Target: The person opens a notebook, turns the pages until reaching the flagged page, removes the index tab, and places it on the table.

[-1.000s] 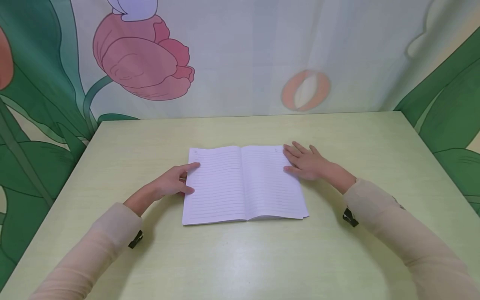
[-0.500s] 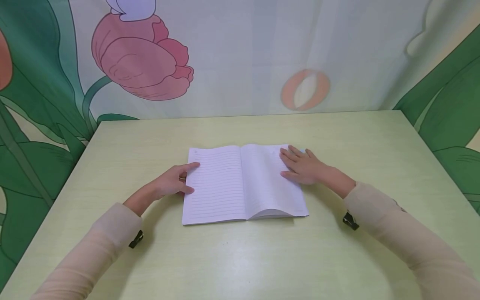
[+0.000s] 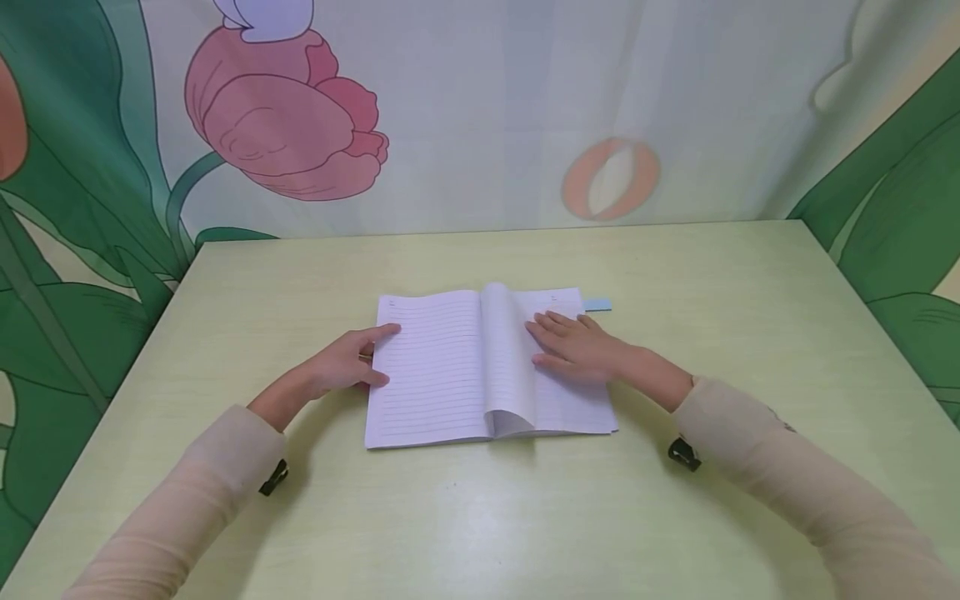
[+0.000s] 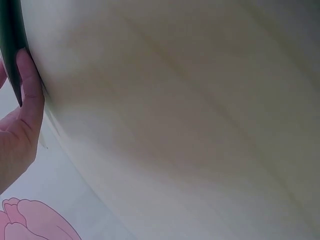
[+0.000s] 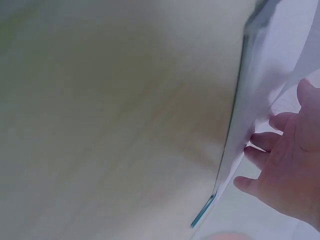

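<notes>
An open notebook (image 3: 427, 375) with lined white pages lies on the table. My left hand (image 3: 341, 362) grips its left edge, index finger and thumb on the page. In the left wrist view, a finger of that hand (image 4: 30, 95) lies against the dark green cover (image 4: 12, 45). Right of the spine, a page (image 3: 510, 367) is curled up and over leftward. My right hand (image 3: 577, 346), fingers extended, touches the right half beside this curled page. A light blue tab (image 3: 598, 305) sticks out past the notebook's upper right edge.
The pale wooden table (image 3: 465, 517) reaches back to a curtain (image 3: 480, 125) printed with a pink flower and green leaves. Dark clips (image 3: 684, 454) hang below both sleeves.
My right hand has slid left over the right half, and the page has bulged, then curled toward the spine. The blue tab has come into sight. The left hand has stayed put.
</notes>
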Demonstrator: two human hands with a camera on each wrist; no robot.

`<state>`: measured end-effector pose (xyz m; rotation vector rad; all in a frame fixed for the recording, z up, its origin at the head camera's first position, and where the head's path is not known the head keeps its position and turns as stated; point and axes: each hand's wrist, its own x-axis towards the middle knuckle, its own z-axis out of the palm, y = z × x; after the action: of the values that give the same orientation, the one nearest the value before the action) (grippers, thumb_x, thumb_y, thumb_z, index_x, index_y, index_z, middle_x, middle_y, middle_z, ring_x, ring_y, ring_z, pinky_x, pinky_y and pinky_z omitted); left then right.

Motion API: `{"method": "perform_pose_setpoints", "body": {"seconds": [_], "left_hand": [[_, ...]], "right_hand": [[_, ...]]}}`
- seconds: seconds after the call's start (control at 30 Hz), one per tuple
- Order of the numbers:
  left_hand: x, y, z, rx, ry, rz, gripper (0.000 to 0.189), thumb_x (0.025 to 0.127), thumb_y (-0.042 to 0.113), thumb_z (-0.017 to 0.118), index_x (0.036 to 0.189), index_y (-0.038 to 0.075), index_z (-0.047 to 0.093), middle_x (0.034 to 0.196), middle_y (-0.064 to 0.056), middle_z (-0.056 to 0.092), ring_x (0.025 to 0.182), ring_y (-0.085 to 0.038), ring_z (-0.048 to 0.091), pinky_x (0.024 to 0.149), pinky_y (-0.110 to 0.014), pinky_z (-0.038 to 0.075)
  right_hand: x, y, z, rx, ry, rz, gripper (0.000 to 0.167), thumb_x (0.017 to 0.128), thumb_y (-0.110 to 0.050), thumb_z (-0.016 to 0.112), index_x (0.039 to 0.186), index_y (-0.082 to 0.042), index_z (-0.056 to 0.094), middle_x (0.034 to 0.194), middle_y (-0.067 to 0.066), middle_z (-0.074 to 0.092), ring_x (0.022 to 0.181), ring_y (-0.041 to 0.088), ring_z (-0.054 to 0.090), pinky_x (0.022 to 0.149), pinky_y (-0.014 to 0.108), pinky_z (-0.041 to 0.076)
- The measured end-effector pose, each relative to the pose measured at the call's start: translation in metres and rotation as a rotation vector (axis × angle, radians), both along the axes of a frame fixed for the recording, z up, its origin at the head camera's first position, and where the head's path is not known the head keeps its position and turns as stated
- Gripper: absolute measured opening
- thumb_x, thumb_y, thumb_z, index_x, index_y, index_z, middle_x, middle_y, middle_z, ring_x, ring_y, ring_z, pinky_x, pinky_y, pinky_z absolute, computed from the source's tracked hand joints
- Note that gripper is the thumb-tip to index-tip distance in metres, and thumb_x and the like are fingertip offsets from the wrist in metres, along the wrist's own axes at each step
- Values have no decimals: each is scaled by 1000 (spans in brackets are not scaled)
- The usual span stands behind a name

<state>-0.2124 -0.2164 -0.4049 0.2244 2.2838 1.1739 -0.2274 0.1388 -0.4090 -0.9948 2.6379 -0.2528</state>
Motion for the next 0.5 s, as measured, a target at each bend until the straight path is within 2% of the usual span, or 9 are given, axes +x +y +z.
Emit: {"method": "perform_pose_setpoints", "body": {"seconds": [0.07,0.2,0.27,0.3,0.37,0.43,0.5], "left_hand": [[0,0,1,3,1,-2,77,80,-3,63,145,8,22,110,-21,49,90,-24,51,72,-26,42],[1,0,2,4,-1,-2,79,81,0,63,146,8,19,91,-15,48,78,-22,50,67,-28,41],[1,0,2,16,-17,6,78,83,3,61,146,9,15,92,-16,47,75,-21,51,67,-28,42],[0,0,2,24,-24,12,77,85,6,60,147,9,14,95,-18,47,74,-21,51,66,-29,43],[0,0,2,39,-42,20,73,90,14,56,147,10,10,115,-22,45,75,-21,53,67,-30,45],[0,0,1,49,-62,34,68,94,22,50,147,12,8,133,-22,34,78,-22,54,68,-31,46],[0,-1,1,55,-71,43,65,97,29,43,147,13,6,142,-19,24,81,-23,54,69,-32,47]], "right_hand": [[3,-5,1,1,-6,0,61,97,-40,35,145,-6,20,148,17,17,135,34,11,103,58,10],[7,-13,1,-9,-11,14,62,97,-40,35,145,-6,18,148,17,15,136,33,8,103,58,10],[9,-18,2,-16,-13,23,62,97,-40,34,145,-6,18,149,17,14,136,31,7,103,57,10],[10,-21,2,-18,-15,32,62,97,-40,34,145,-6,17,149,17,14,137,31,7,103,57,9],[12,-27,5,-21,-21,45,62,97,-40,35,146,-6,17,149,16,13,137,30,7,103,57,9],[13,-34,5,-18,-24,56,62,97,-39,36,146,-6,16,149,16,13,137,29,7,104,56,9],[14,-39,5,-20,-28,70,63,97,-40,35,146,-6,15,149,15,12,137,29,6,104,56,9]]}}
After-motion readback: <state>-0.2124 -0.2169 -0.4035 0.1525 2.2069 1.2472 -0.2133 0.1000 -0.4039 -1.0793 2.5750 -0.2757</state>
